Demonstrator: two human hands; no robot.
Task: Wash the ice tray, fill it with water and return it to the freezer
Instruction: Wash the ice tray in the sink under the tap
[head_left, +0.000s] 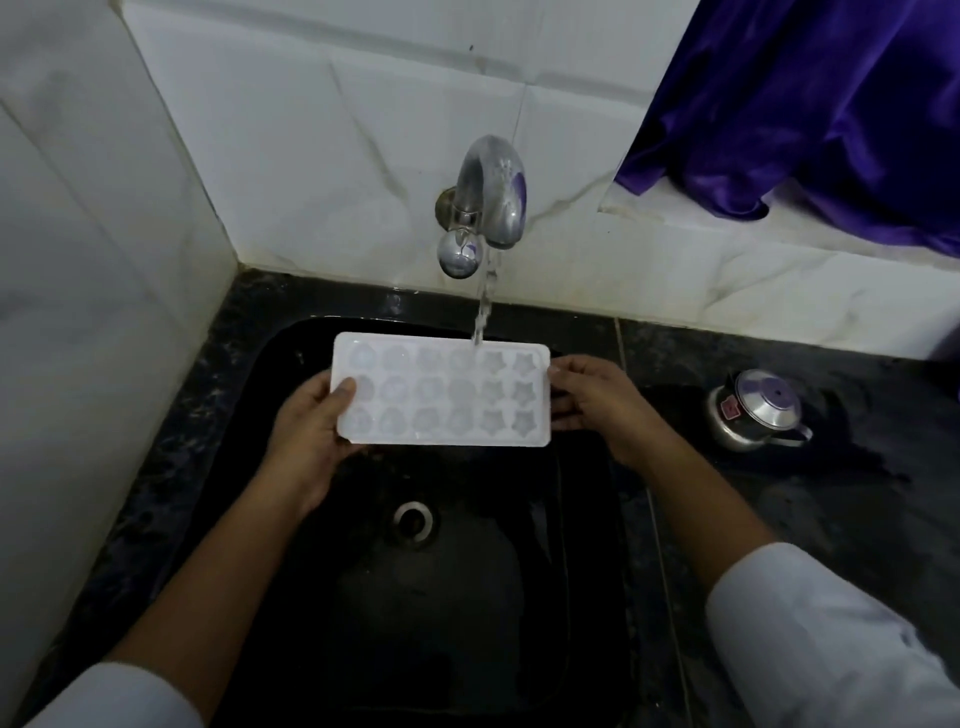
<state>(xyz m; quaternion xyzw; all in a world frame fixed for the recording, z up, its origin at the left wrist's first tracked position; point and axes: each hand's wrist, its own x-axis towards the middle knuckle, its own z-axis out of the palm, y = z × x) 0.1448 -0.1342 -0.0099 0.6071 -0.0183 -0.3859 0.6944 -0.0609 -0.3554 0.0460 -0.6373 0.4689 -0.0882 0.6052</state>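
Walls: white tiles (322, 156) with faint grey veins, meeting in a corner at left
Counter: dark speckled stone (883, 519)
Sink: black basin (467, 623) set into it, metal drain (413, 521)
Window side: purple curtain (831, 104) over a pale ledge (675, 208)
Light: dim

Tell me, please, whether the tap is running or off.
Running: a stream of water falls from the tap onto the far edge of the ice tray, held by the left hand and right hand.

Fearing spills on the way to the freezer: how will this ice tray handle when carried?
Probably slippery: the tap's stream wets the ice tray. Likely light; shallow moulds may slop if tilted. Left hand and right hand at opposite ends should keep it level.
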